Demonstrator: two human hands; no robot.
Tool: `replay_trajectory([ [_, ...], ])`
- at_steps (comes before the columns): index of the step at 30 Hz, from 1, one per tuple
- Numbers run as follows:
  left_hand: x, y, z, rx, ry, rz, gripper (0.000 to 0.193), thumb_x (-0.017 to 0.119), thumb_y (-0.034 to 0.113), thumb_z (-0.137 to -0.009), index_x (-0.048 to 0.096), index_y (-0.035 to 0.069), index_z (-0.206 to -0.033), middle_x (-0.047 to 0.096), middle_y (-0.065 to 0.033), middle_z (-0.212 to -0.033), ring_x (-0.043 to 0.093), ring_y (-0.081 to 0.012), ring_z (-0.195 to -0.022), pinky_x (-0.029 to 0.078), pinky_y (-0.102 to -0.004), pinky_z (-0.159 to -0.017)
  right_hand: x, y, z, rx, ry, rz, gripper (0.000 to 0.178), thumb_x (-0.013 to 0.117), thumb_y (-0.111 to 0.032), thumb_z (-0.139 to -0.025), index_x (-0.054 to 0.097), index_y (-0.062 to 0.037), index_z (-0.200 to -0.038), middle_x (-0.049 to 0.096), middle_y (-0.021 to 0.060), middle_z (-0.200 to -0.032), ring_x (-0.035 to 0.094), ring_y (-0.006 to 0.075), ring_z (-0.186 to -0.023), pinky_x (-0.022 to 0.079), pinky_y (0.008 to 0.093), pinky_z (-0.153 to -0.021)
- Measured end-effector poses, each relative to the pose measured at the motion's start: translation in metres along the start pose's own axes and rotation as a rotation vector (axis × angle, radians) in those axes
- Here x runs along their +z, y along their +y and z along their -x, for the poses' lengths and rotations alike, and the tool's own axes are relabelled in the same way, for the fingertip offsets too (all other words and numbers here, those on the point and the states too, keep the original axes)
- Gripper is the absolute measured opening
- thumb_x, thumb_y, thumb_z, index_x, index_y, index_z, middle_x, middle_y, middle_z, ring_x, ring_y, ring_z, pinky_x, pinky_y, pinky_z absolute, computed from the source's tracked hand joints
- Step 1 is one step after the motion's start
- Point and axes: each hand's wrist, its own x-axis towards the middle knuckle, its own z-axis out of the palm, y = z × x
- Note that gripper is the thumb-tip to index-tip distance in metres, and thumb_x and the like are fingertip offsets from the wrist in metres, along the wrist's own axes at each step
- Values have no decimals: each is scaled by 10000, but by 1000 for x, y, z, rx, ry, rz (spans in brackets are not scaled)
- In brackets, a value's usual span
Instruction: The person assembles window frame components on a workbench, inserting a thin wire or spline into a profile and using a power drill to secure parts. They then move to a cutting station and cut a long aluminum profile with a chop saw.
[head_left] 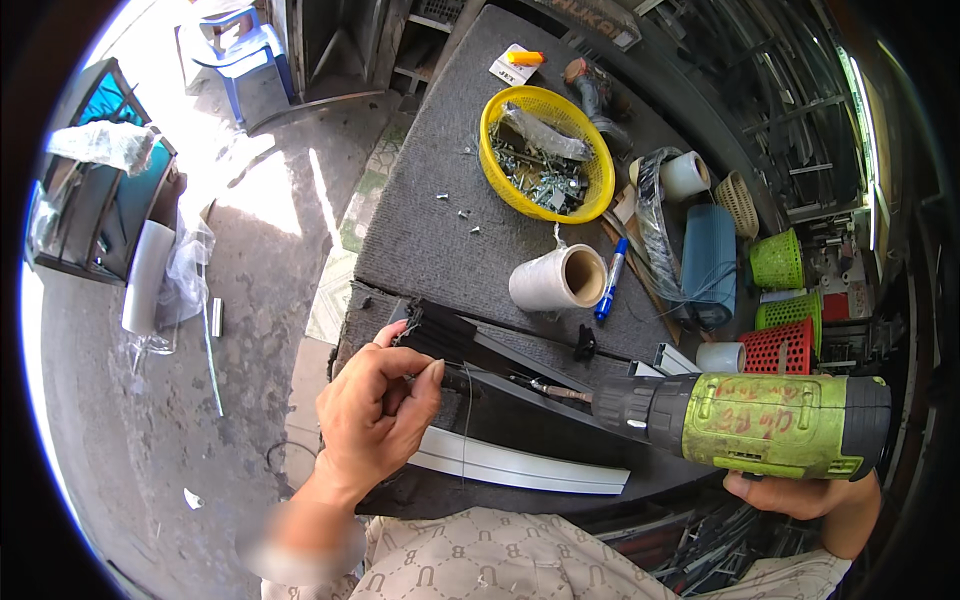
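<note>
My right hand point(795, 494) grips a lime-green and black cordless drill point(775, 425) held level, its bit point(560, 390) pointing left. The bit's tip is close to a dark metal profile point(505, 355) on the bench. At the profile's left end my left hand point(380, 410) is closed, thumb and forefinger pinched together near the bit's line. What sits in that pinch is too small to make out. A thin dark strand point(467, 430) hangs beside these fingers. Below lies a white slotted strip point(520, 466).
On the grey carpeted bench point(420, 200) stand a yellow basket point(605, 185) of screws, a roll of wrap point(545, 282) and a blue marker point(612, 280). Loose screws lie nearby. Coloured baskets point(778, 348) line the right. A blue plastic chair point(250, 60) stands on the floor at far left.
</note>
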Motion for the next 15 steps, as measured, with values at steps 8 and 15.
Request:
replay_trajectory([
  [8,-1,-2,0,-2,-10,-1,150,806,-55,-901,688,11,-966,621,23,-731,393,-47,-532,600,-470,-1048,-8,-1,2,91,-147,132,747,720,-389,-958,458,-323,-1654,429,-45,-1733,525,279,-1510,308,624,-1304],
  [15,-2,-1,-2,-10,-26,0,155,803,-53,-904,677,14,-966,612,26,-714,408,-56,-543,599,-482,-1048,-17,-15,-6,316,-266,19,609,588,-470,-1032,499,-340,-1620,449,-14,-1710,516,280,-1513,347,650,-1267],
])
